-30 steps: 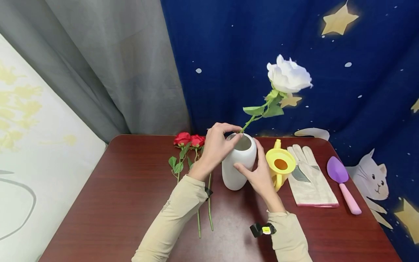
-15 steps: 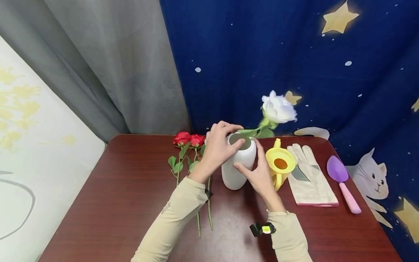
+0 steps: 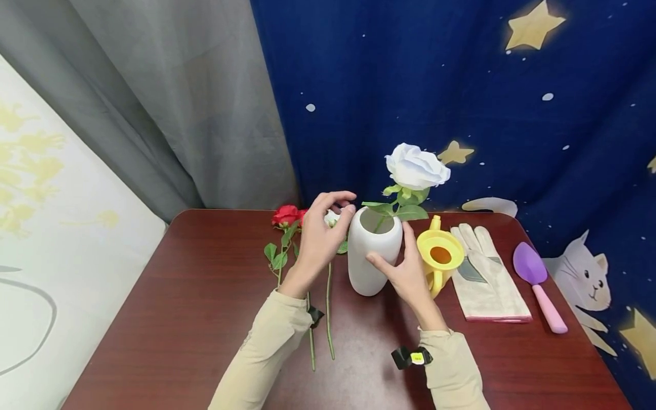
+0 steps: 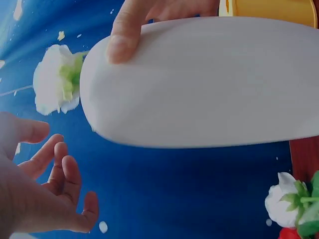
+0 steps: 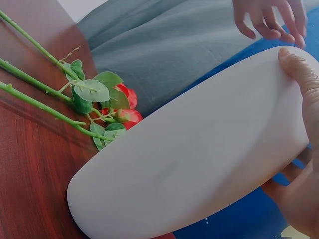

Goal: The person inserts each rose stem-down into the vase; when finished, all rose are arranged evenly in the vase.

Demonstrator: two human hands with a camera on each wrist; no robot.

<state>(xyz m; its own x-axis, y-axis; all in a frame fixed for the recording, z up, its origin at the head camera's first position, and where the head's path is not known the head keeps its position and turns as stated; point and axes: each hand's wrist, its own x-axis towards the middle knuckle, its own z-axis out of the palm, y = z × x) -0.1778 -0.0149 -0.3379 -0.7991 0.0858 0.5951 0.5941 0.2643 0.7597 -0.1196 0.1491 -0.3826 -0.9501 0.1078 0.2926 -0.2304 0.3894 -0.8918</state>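
Note:
A tall white vase (image 3: 374,262) stands upright on the table, and a white rose (image 3: 417,168) leans out of its mouth with its stem inside. My right hand (image 3: 407,273) grips the vase's right side, thumb on the front and fingers round the back. To the left of the rim, my left hand (image 3: 323,233) is apart from the vase, fingers loosely bent and holding nothing, as the left wrist view also shows. Behind that hand lie red roses (image 3: 285,216) and a second white rose (image 3: 331,218), partly hidden by it, their stems toward me.
Right of the vase is a yellow watering can (image 3: 439,253), close to my right hand. Beyond it lie a pair of work gloves (image 3: 489,282) and a purple trowel (image 3: 530,265) with a pink handle. Curtains (image 3: 359,85) hang behind the table's far edge (image 3: 230,211).
The white rose has dropped down into the vase and its bloom has shifted left. My left hand has let go of it and drawn back left. My right hand stays on the vase.

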